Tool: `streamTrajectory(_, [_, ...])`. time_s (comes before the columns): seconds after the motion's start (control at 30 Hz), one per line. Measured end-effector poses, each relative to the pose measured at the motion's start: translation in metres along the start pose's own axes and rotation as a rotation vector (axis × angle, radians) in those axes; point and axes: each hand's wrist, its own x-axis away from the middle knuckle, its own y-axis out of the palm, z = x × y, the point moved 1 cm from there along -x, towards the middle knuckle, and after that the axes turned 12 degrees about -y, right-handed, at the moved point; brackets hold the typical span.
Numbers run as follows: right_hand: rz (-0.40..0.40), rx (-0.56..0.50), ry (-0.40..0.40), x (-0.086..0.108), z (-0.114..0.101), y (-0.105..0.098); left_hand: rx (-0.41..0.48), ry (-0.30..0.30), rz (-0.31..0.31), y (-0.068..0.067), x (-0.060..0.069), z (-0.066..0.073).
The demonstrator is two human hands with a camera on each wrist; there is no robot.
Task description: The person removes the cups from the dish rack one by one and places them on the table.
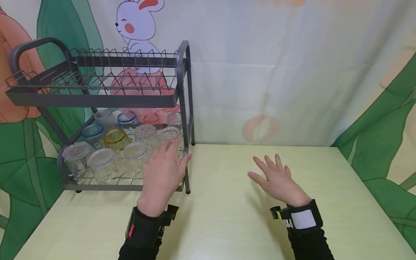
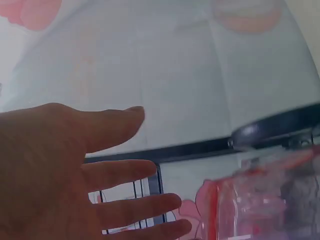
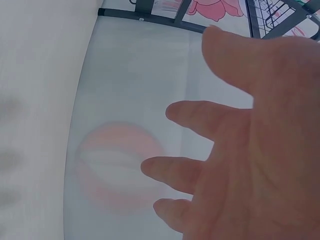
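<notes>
My left hand is at the front right of a two-tier dark dish rack, its fingers extended and apart in the left wrist view. Nearest its fingertips is a clear glass on the lower tier; whether they touch cannot be seen. Around it stand several upside-down glasses, among them a yellow-tinted glass, a blue-tinted glass and a clear glass in the front row. My right hand hovers over the table to the right, fingers spread, holding nothing.
The rack's upper wire tier overhangs the glasses. Its right side post rises close beside my left hand. A pale table lies beneath, and a printed curtain hangs behind it.
</notes>
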Motion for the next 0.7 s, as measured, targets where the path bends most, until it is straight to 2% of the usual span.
streamTrajectory(0.13, [0.005,0.015,-0.009,0.000,-0.001,0.000,-0.007,-0.057,-0.013,-0.001,-0.005,-0.014])
streamTrajectory(0.37, [-0.014,-0.011,-0.001,0.000,-0.001,0.002,-0.036,-0.161,-0.129,0.003,-0.010,-0.030])
streamTrajectory(0.5, [-0.015,-0.011,-0.003,0.000,0.000,0.003,-0.033,-0.171,-0.158,0.007,-0.012,-0.032])
streamTrajectory(0.7, [-0.019,0.006,-0.014,-0.003,-0.001,0.002,-0.037,-0.160,-0.165,0.013,-0.015,-0.033])
